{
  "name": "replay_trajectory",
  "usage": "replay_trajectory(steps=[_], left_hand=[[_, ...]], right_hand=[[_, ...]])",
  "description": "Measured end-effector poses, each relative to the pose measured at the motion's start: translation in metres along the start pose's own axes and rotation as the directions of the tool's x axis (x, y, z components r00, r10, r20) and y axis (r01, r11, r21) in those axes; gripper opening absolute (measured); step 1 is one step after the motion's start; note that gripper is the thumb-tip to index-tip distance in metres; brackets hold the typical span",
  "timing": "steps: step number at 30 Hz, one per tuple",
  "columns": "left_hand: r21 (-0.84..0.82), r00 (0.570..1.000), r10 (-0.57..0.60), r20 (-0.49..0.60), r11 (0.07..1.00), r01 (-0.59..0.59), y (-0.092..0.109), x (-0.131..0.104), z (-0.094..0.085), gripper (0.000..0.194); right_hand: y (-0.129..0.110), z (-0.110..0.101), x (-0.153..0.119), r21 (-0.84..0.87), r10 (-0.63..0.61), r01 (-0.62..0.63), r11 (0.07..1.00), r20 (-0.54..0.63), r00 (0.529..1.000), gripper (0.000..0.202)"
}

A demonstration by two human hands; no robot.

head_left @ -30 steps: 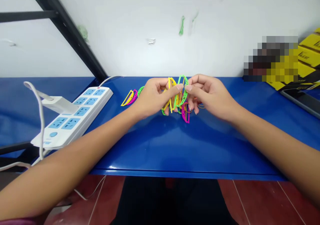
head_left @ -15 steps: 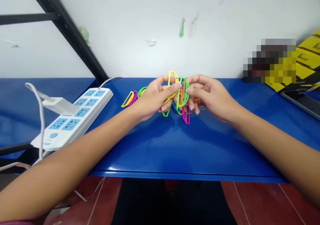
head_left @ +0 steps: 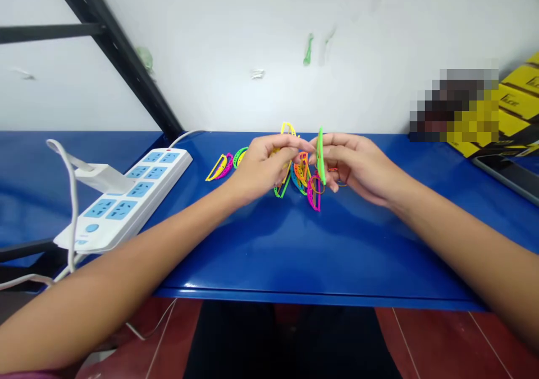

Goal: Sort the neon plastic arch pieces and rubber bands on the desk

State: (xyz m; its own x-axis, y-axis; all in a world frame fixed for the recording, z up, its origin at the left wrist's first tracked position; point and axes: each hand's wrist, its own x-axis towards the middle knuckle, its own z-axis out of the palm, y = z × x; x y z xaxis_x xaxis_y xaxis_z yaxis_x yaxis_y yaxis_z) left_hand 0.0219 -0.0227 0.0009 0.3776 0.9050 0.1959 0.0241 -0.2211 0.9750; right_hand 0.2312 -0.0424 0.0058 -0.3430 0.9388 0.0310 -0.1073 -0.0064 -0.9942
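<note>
Right hand (head_left: 351,163) grips the green piece (head_left: 321,157), its long axis running up the view, just right of left hand (head_left: 267,163), whose grip cannot be determined.

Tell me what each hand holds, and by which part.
The right hand pinches the upright green piece near mid-length. Whether the left hand holds the yellow piece behind it, I cannot tell.
</note>
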Motion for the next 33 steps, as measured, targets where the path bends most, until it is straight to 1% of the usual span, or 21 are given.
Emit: replay_trajectory(steps=[3,5,7,10,12,14,16,18,20,22,24,26,28,33], left_hand=[[-0.030,0.998,0.022,-0.067,0.999,-0.024,0.002,0.001,-0.002,0.015],[0.016,0.994,0.062,-0.086,0.998,-0.061,0.002,0.002,-0.004,0.015],[0.105,0.990,0.122,-0.069,0.988,-0.115,0.002,0.001,-0.005,0.021],[0.223,0.979,0.204,0.007,0.954,-0.200,0.001,-0.002,-0.004,0.043],[0.273,0.971,0.237,0.021,0.933,-0.234,0.001,-0.003,-0.003,0.052],[0.308,0.970,0.243,0.013,0.922,-0.235,0.002,-0.004,-0.003,0.053],[0.328,0.972,0.235,0.018,0.917,-0.228,0.003,-0.003,-0.004,0.051],[0.349,0.967,0.252,0.026,0.905,-0.245,0.005,-0.002,-0.005,0.048],[0.379,0.958,0.286,0.016,0.885,-0.270,0.005,-0.001,-0.007,0.048],[0.402,0.956,0.293,0.007,0.875,-0.271,0.004,0.001,-0.008,0.049],[0.400,0.961,0.276,0.009,0.880,-0.257,0.002,0.002,-0.009,0.051],[0.393,0.966,0.259,0.017,0.886,-0.245,0.000,0.003,-0.010,0.053],[0.404,0.968,0.252,0.024,0.883,-0.240,-0.001,0.003,-0.010,0.054],[0.443,0.960,0.279,0.031,0.857,-0.264,0.000,0.003,-0.010,0.057]], right_hand=[[0.001,-0.002,0.000,-0.040,-0.024,0.024,0.999,0.009,1.000,0.022],[0.003,-0.003,0.000,-0.061,-0.030,0.032,0.998,0.037,0.999,0.025],[0.004,-0.004,-0.001,-0.078,-0.020,0.027,0.997,0.083,0.996,0.028],[0.006,-0.004,-0.002,-0.093,0.009,0.003,0.996,0.134,0.991,0.031],[0.006,-0.002,-0.003,-0.092,0.036,-0.022,0.995,0.153,0.988,0.033],[0.005,0.000,-0.004,-0.095,0.069,-0.054,0.994,0.169,0.983,0.036],[0.005,0.001,-0.004,-0.118,0.084,-0.064,0.991,0.175,0.981,0.038],[0.004,0.001,-0.004,-0.160,0.041,-0.019,0.987,0.137,0.990,0.035],[0.002,0.000,-0.005,-0.215,-0.070,0.080,0.973,0.055,0.996,0.031],[-0.001,-0.002,-0.006,-0.283,-0.196,0.182,0.941,-0.019,0.980,0.030],[-0.003,-0.002,-0.007,-0.350,-0.274,0.244,0.904,-0.038,0.961,0.032],[-0.004,-0.002,-0.008,-0.385,-0.299,0.268,0.883,-0.021,0.954,0.037],[-0.002,0.000,-0.008,-0.391,-0.289,0.265,0.881,-0.003,0.957,0.042],[0.003,0.001,-0.007,-0.400,-0.273,0.256,0.880,0.015,0.962,0.050]])
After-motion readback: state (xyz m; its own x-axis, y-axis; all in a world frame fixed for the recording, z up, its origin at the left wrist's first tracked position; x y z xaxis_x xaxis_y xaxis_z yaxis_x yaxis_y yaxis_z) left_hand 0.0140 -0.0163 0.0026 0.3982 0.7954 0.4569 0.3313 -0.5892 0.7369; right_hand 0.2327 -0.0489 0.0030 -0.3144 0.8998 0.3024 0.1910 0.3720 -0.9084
